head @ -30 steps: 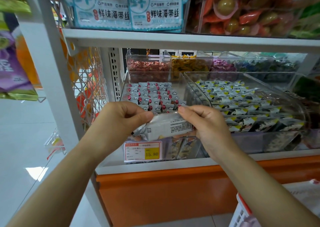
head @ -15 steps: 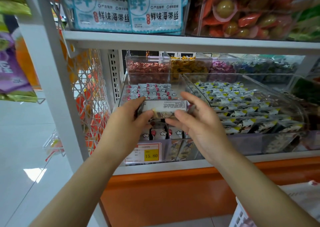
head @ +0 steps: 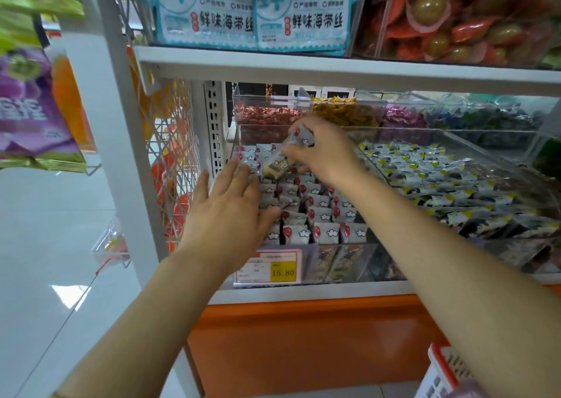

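Two hands are over the shelf as I watch. The right hand (head: pixel 321 152) has its grip closed round one snack packet (head: pixel 277 164), fingers and thumb pinching it near its upper half. The packet hangs just above the back rows of the left clear bin (head: pixel 334 264). Its long axis is tilted: the end with the red dot and white cloud print points up and to the right, under the fingers, and the yellowish-brown end points down and to the left, toward the left hand's fingertips. I cannot tell whether that low end touches the packets beneath it.

The left hand (head: pixel 230 212) lies flat with its grip open and its fingers straight, slightly spread and pointing away from me. Its palm presses on the left side of the rows of packets (head: pixel 318 215) standing in the same bin. These packets stand upright in lines, red dots to the top.

On the bin's front wall I read a price tag (head: pixel 270 268) marked 15.80. Just to the right sits a neighbouring bin (head: pixel 516 167) of packets with yellow corners. Both bins sit under a white shelf (head: pixel 303 70).
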{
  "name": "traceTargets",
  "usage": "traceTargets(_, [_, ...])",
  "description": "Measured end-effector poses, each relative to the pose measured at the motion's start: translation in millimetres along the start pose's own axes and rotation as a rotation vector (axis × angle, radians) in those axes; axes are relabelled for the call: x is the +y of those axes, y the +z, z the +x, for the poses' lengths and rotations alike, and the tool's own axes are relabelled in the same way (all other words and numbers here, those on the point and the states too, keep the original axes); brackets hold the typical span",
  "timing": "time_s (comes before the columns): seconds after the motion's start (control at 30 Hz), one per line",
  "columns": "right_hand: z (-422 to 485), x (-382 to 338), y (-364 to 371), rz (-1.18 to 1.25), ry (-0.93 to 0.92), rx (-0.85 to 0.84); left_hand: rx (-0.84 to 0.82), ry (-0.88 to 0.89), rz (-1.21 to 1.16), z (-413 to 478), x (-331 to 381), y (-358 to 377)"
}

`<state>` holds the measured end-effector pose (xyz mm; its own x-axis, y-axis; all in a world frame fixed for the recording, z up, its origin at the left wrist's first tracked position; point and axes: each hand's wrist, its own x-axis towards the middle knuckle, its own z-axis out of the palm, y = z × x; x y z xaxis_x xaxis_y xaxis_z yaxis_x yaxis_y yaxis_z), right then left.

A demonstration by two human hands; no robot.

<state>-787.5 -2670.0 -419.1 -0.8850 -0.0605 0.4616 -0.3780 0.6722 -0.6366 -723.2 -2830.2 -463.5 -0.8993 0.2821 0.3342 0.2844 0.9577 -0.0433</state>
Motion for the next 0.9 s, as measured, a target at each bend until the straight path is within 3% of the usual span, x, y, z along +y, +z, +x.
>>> traceTargets(0.1, [10.9, 2.4, 5.6, -0.204, -0.084, -0.106, -0.021, 0.001, -0.038, -2.0, -2.8, -0.7])
traceTargets(0.3, [18.3, 9.0, 26.3, -0.281, -0.081, -0.201, -0.077, -0.009, -0.082, -5.9, -7.1, -3.2])
traceTargets(0.43, [15.3, 15.8, 37.6, -0.522, -0.182, -0.314, -0.085, 0.003, -0.117, -6.9, -8.3, -2.8])
traceTargets(0.53, [21.8, 13.1, 36.6, -0.496, -0.146, -0.388, -0.094, 0.006, -0.147, -6.4, -8.8, -3.2])
traceTargets(0.7, [44.2, 15.4, 34.7, -0.418, -0.059, -0.211, -0.115, 0.006, -0.187, -6.0, -8.6, -5.2])
traceTargets(0.9, [47.3, 17.9, 50.8, -0.620, -0.192, -0.225, -0.119, 0.005, -0.216, -6.5, -8.0, -6.0])
